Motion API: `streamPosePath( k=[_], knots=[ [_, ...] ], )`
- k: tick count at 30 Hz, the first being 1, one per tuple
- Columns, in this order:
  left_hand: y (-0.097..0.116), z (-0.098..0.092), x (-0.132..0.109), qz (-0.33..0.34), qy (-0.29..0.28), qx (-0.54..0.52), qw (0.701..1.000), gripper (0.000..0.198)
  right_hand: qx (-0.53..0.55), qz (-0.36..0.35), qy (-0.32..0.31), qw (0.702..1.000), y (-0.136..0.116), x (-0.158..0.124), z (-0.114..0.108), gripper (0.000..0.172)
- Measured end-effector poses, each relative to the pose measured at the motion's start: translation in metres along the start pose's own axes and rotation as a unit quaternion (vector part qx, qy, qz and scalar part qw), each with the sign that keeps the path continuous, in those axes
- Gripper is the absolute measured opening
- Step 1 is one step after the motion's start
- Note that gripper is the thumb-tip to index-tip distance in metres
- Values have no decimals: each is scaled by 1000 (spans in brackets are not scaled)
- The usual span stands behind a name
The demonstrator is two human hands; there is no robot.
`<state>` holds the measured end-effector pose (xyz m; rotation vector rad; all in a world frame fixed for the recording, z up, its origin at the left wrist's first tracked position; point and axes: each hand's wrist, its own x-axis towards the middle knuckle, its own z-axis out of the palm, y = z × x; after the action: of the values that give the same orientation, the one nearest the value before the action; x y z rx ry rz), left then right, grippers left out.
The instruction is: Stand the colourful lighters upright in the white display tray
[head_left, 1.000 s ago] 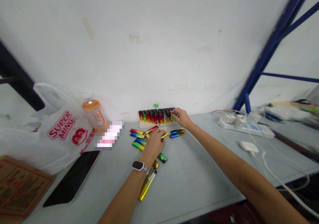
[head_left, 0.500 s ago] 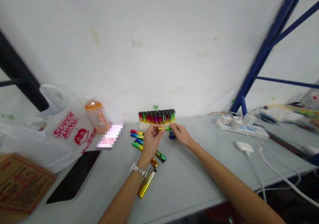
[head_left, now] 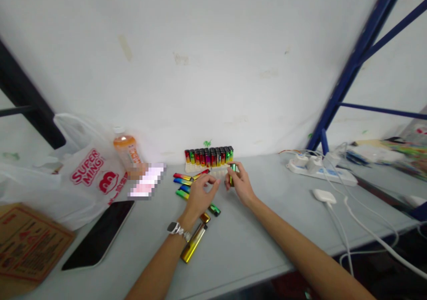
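Rows of shiny coloured lighters (head_left: 208, 158) with black tops stand upright in a white holder (head_left: 191, 168) against the wall. My right hand (head_left: 240, 185) pinches a green and yellow lighter (head_left: 232, 175) held upright, just in front of the holder's right end. To its left, my left hand (head_left: 201, 197) hovers over loose lighters, thumb and forefinger apart, with nothing visible between them. Around it lie a red lighter (head_left: 182, 176), a blue lighter (head_left: 182, 182), a green lighter (head_left: 214, 210) and a gold lighter (head_left: 194, 244). My left hand partly covers some of them.
At the left are a dark-screened tablet or phone (head_left: 100, 233), a cardboard box (head_left: 33, 246), a white plastic bag (head_left: 76, 198) and an orange drink bottle (head_left: 127, 149). A power strip (head_left: 323, 173), a white charger (head_left: 324, 196) and cables lie at the right.
The green and yellow lighter, lying level between both hands before, is now upright in my right hand alone. My left hand has let go and moved slightly down toward me.
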<state>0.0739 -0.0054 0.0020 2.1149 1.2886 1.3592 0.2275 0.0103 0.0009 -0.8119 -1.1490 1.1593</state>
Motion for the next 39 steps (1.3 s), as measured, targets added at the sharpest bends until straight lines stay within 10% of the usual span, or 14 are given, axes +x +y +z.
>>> streamPosePath(
  k=[4, 11, 25, 32, 39],
  knots=[
    [-4, 0, 0, -2, -3, 16, 1000, 29, -38, 62, 43, 996, 4, 0, -5, 43],
    [-8, 3, -2, -10, -24, 18, 999, 29, -174, -43, 110, 978, 15, 6, -11, 39],
    [-10, 5, -4, -14, -52, 32, 998, 30, -206, -58, 83, 973, 21, 4, -13, 39],
    [-10, 8, -6, -14, -64, 23, 998, 28, -27, 68, -19, 997, 12, 5, -8, 52],
    [-10, 11, -6, -16, -79, 30, 996, 28, -163, -89, -19, 982, 15, 24, -26, 37]
  ],
)
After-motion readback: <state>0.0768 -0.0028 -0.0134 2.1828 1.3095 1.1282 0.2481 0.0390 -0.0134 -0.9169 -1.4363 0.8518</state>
